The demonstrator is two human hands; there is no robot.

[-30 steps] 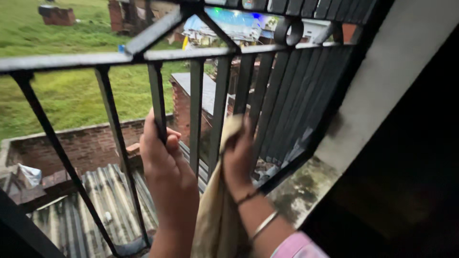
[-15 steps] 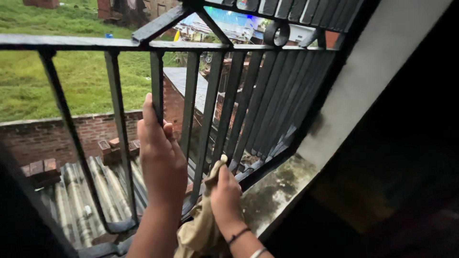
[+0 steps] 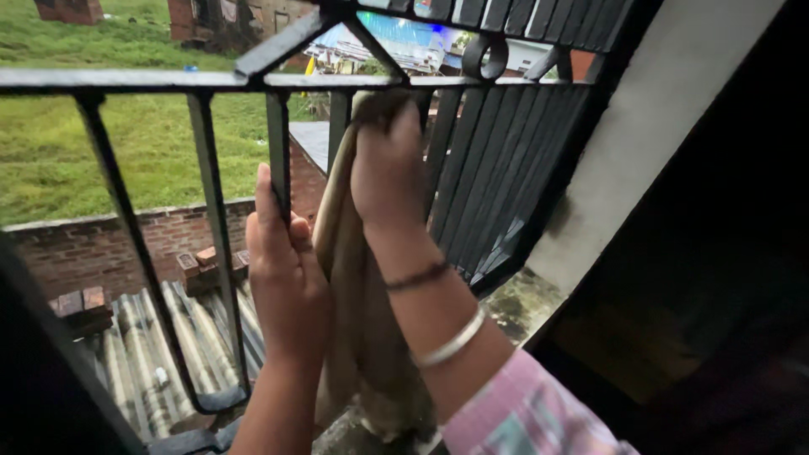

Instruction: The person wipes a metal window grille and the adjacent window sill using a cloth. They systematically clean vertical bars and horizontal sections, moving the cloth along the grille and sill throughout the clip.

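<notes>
A black metal window grille (image 3: 143, 80) with upright bars fills the view. My left hand (image 3: 285, 270) is wrapped around one upright bar (image 3: 278, 143) at mid height. My right hand (image 3: 386, 168) is high up near the top rail, pressing a beige cloth (image 3: 345, 278) against an upright bar. The cloth hangs down from that hand between my two forearms. A dark thread band and a pale bangle sit on my right wrist, above a pink sleeve.
A stained concrete sill (image 3: 522, 303) runs under the grille on the right, beside a pale wall edge (image 3: 640, 152). Outside lie a corrugated metal roof (image 3: 143, 354), a brick wall (image 3: 93, 244), loose bricks and green grass (image 3: 50, 143).
My right hand has gone from the bottom of the bars up to the top rail, dragging the cloth with it. My left hand has kept its hold on the same bar.
</notes>
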